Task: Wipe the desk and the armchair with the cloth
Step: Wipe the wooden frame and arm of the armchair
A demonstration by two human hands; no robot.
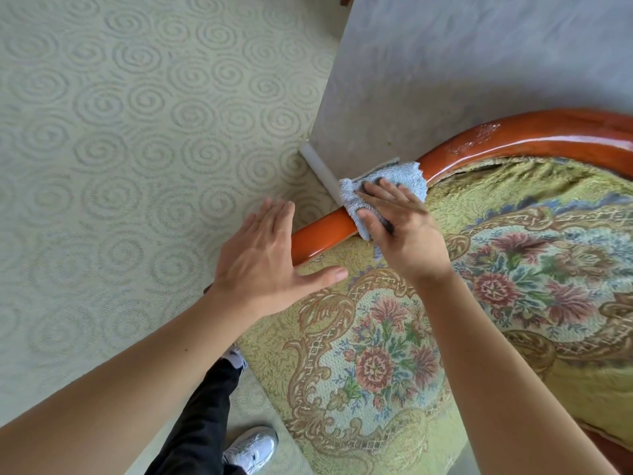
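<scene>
Far left: pale green carpet (102, 149) with a raised spiral pattern; it runs out of frame at left and top. Lower centre: a dark trouser leg (202, 416) and a grey-white trainer (251, 449), the trainer partly cut off by the bottom edge; a second shoe shows only as a sliver behind the left forearm. Left hand (263, 258): released, fingers straight and close together, thumb spread out to the right over the upholstery; the palm lies over the lower end of the armchair's wooden rail (322, 231) and hides it, and actual contact with the wood cannot be confirmed. Centre: a white skirting strip (320, 169) at the foot of a grey mottled wall (462, 63), its lower part hidden behind the cloth. The blue-grey cloth (387, 180) is draped over the rail at the bend. Right hand (400, 224): flat on the cloth, fingers extended and pressing it against the rail; thumb tip buried in a fold of cloth. Right: the armchair (513, 262), green floral tapestry with the glossy red-brown rail curving around it, cut off by the right and bottom edges; pale scuffs or glare on the upper rail, hard to tell which.
</scene>
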